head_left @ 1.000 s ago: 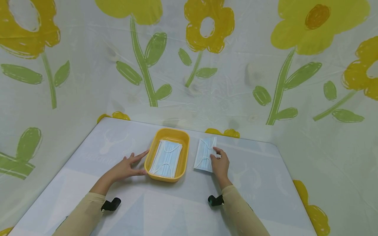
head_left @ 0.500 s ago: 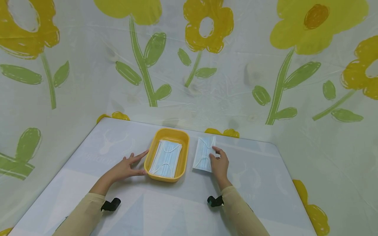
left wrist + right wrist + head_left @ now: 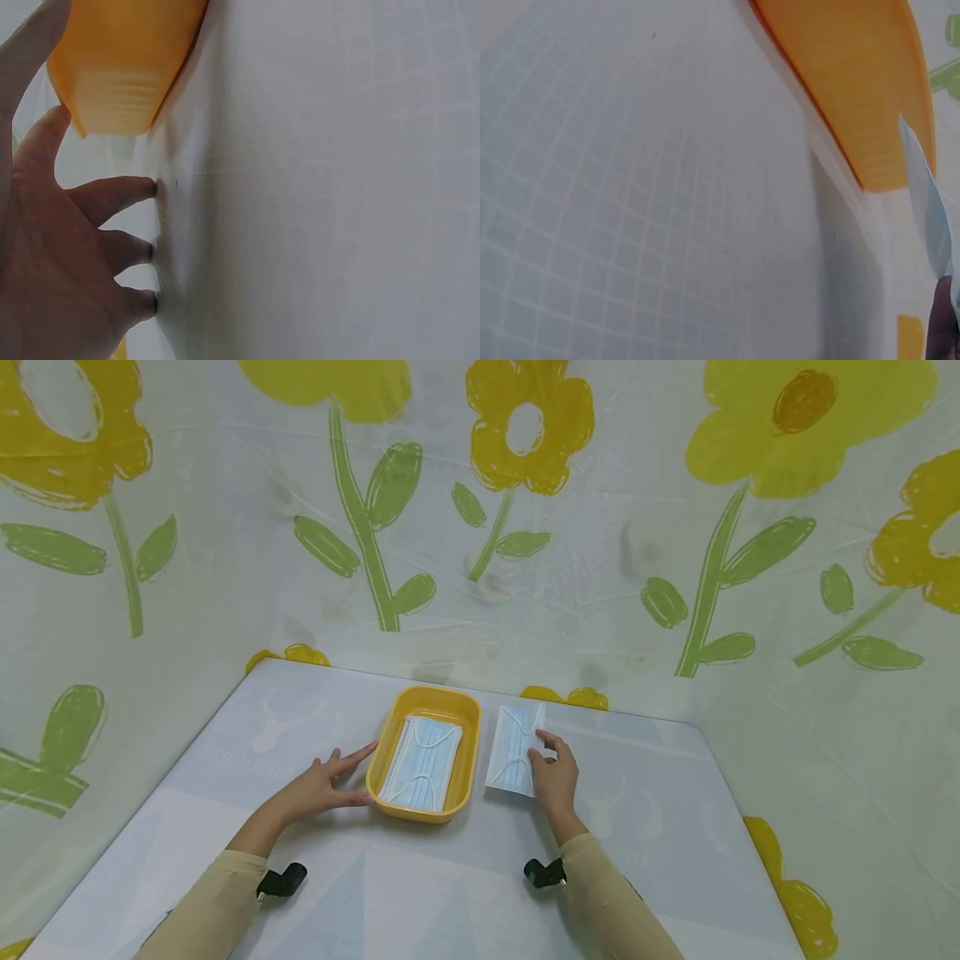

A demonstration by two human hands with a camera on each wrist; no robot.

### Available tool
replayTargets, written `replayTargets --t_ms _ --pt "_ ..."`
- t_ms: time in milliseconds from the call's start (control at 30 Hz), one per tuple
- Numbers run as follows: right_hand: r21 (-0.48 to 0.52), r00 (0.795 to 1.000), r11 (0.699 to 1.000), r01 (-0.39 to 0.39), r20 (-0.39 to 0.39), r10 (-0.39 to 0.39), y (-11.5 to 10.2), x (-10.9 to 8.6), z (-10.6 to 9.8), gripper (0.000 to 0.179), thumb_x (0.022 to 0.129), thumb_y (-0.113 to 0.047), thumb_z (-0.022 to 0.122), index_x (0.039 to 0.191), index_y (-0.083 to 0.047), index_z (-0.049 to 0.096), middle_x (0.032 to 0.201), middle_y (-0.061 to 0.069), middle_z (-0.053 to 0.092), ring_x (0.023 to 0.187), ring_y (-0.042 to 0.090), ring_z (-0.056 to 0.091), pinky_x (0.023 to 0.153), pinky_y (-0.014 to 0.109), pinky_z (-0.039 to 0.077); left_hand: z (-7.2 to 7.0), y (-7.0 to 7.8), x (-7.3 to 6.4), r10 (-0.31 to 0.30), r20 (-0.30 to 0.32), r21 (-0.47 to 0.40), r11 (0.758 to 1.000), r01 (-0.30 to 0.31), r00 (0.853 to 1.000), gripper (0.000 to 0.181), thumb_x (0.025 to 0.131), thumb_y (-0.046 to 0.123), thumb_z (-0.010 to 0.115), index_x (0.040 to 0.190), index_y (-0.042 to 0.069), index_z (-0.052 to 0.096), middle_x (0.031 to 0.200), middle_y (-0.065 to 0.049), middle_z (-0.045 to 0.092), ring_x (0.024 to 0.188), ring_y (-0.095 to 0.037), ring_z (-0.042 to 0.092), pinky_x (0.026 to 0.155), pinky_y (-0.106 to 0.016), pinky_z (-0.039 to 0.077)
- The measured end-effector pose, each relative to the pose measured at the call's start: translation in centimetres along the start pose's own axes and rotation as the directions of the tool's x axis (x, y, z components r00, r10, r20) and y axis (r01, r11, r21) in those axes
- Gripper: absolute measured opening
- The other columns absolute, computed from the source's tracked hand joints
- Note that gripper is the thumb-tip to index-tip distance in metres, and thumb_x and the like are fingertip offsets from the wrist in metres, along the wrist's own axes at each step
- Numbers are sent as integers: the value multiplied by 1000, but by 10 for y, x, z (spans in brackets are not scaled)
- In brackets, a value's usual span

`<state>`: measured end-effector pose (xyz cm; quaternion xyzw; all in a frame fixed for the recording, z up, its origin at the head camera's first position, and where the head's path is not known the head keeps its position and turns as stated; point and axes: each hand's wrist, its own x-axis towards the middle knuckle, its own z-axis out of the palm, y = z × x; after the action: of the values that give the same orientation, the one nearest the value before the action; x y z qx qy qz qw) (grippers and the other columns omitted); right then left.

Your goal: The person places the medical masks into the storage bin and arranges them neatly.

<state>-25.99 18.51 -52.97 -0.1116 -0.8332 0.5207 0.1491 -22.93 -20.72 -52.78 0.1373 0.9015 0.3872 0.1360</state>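
A yellow tray (image 3: 416,816) stands on the table with light blue face masks (image 3: 424,760) lying in it; how many are stacked there I cannot tell. My left hand (image 3: 318,787) is spread at the tray's left side, thumb and index finger touching its wall. In the left wrist view the other fingertips (image 3: 142,251) rest on the table. To the right of the tray, my right hand (image 3: 558,781) pinches another face mask (image 3: 513,747) by its right edge, ear loops facing up. The right wrist view shows this mask (image 3: 928,199) raised off the table, apart from the tray.
The pale printed table (image 3: 465,893) has its back edge close behind the tray. A curtain (image 3: 585,635) with yellow flowers hangs behind and at both sides. Black wrist cameras (image 3: 282,880) sit on both sleeves.
My right hand has shifted slightly left with the pinched face mask, bringing it nearer the tray. The left hand and the tray have stayed in place.
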Motion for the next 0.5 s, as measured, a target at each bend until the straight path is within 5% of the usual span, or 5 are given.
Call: replayTargets --t_ms 500 --pt "33 1000 999 26 -18 -25 -5 1 1 37 94 -3 70 129 -10 68 128 11 64 111 29 59 92 41 53 0 1 0 -1 1 5 1000 1 1000 98 81 54 81 161 27 31 162 -20 30 147 -60 3 116 -74 -5"
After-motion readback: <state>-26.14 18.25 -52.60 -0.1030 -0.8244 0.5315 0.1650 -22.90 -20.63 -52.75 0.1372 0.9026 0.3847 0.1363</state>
